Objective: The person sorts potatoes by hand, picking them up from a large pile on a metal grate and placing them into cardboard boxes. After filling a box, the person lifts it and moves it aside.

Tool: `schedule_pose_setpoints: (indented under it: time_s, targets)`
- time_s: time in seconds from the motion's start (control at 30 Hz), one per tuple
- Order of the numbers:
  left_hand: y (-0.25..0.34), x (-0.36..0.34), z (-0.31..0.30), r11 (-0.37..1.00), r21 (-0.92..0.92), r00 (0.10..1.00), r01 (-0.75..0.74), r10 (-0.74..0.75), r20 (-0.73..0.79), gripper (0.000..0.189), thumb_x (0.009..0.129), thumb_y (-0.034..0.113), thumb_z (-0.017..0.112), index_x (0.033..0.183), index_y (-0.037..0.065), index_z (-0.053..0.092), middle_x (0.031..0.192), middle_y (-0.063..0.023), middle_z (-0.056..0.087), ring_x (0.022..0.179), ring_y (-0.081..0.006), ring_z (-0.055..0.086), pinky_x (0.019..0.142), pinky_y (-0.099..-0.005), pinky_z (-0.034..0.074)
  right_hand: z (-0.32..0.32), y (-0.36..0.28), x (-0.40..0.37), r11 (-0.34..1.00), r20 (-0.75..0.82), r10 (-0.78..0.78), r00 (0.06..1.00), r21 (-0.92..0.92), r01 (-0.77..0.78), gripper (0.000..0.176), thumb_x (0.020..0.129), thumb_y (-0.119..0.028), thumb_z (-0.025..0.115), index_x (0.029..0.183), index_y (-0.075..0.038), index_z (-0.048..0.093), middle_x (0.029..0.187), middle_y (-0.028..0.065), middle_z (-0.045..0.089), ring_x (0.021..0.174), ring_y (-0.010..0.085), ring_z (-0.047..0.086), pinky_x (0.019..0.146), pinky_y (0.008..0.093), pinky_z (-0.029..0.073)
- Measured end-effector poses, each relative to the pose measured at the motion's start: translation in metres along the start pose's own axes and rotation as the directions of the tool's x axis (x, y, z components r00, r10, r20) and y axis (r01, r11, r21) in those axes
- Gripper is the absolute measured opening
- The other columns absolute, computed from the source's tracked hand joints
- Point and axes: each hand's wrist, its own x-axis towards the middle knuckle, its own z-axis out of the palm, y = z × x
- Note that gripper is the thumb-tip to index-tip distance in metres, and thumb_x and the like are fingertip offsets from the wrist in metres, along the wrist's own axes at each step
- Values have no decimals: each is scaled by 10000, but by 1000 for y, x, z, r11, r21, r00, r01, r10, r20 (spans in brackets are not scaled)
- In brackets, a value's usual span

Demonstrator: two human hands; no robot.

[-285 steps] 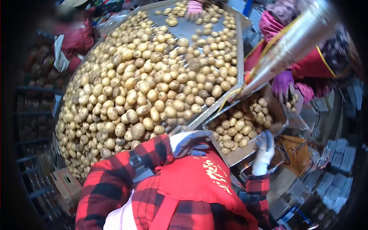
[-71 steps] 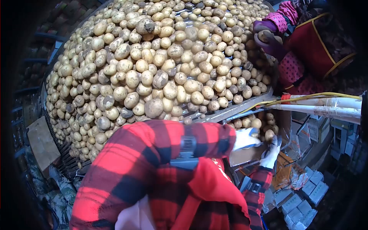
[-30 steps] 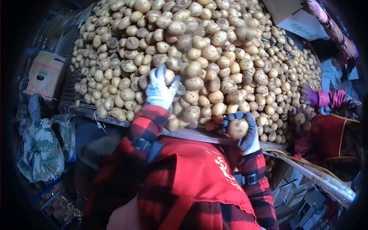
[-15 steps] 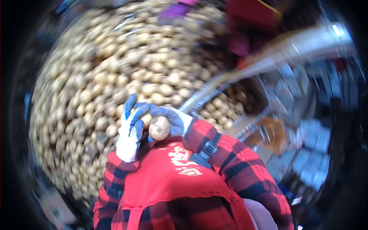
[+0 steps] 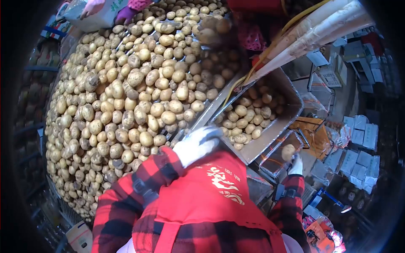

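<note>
My right hand (image 5: 296,165), in a white and blue-grey glove, is stretched out to the right. At its fingertips is a pale potato (image 5: 288,152), over a small lined container (image 5: 276,158). My left hand (image 5: 197,145), in the same kind of glove, is in front of my red apron, near the edge of the potato heap and the near corner of a cardboard box (image 5: 276,139). Its fingers are smeared by motion, and whatever may be under them is hidden. A large heap of potatoes (image 5: 118,116) spreads out on the left.
Several potatoes lie inside the cardboard box. Wrapped poles and a yellow hose (image 5: 291,27) slant over its far side. Another person's pink sleeve (image 5: 252,38) and gloved hands (image 5: 125,15) show at the top. Stacked white boxes (image 5: 358,139) stand on the right.
My hands have parted. The right has swung from in front of my chest to the far right with the potato; the left has moved right, near the box. The view has turned rightward and sharpened.
</note>
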Motion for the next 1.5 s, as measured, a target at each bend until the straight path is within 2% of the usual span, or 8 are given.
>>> schedule_pose_setpoints:
  time_s: [0.07,0.4,0.7,0.93,1.13,1.23,1.37,1.5]
  targets:
    - [-7,-11,-7,990,-140,993,27,-11,116,366,1049,178,589,1385,37,624,1390,-93,635,1276,-215,585,1113,-353,452,43,-4,-13,765,26,-501,865,-454,457,505,1040,-239,614,1479,1,542,1360,141,673,1190,307,687,1031,410,549]
    - [-13,-57,-30,924,-364,946,116,-214,-242,327,1050,109,553,1348,-4,626,1310,-109,675,1236,-200,622,1072,-337,492,211,-29,6,42,561,-675,479,-619,784,527,923,-293,688,1390,-58,626,1417,225,613,1306,414,581,1144,482,445]
    - [-2,-47,-15,966,-82,958,247,-256,-131,348,1003,114,616,1332,7,655,1379,-144,643,1272,-253,616,1090,-370,484,320,24,25,-440,633,-240,736,-747,499,667,867,-323,659,1511,-202,533,1491,117,537,1341,343,518,1098,546,401]
    - [9,-31,-10,915,-195,917,354,-381,-121,332,1042,101,584,1358,10,635,1301,-104,675,1188,-206,644,1041,-336,512,245,103,-52,-312,786,-286,548,-617,722,658,881,-154,632,1523,-155,490,1517,156,505,1371,392,482,1044,528,461]
    - [-8,-24,-7,930,-137,909,340,-362,-206,307,1045,58,550,1318,15,684,1253,-76,717,1206,-178,637,1069,-322,479,198,91,-90,348,650,-181,738,-660,666,385,954,-87,637,1333,-139,680,1385,189,625,1166,329,661,955,435,575]
    - [2,-11,-5,972,193,947,136,-70,-312,291,1057,95,547,1301,-5,671,1232,-96,725,1105,-200,692,978,-324,540,199,35,-92,953,472,61,879,-289,89,373,1019,-224,693,1355,-76,629,1272,59,646,1025,154,660,832,341,595]
    - [2,-1,7,853,-314,899,417,-438,4,315,1071,180,547,1304,11,677,1244,-88,721,1071,-181,692,933,-318,541,179,11,-73,989,504,-21,863,136,-56,442,1020,-271,716,1387,-48,611,1315,53,644,1181,169,626,929,379,578]
    - [-50,-1,38,670,-421,792,611,-527,310,566,1066,482,592,1382,12,617,1216,-63,693,1026,-136,646,912,-302,533,154,10,-65,838,589,-117,800,-373,397,353,999,-137,682,1329,-12,661,1327,74,678,1240,189,627,1077,347,500]
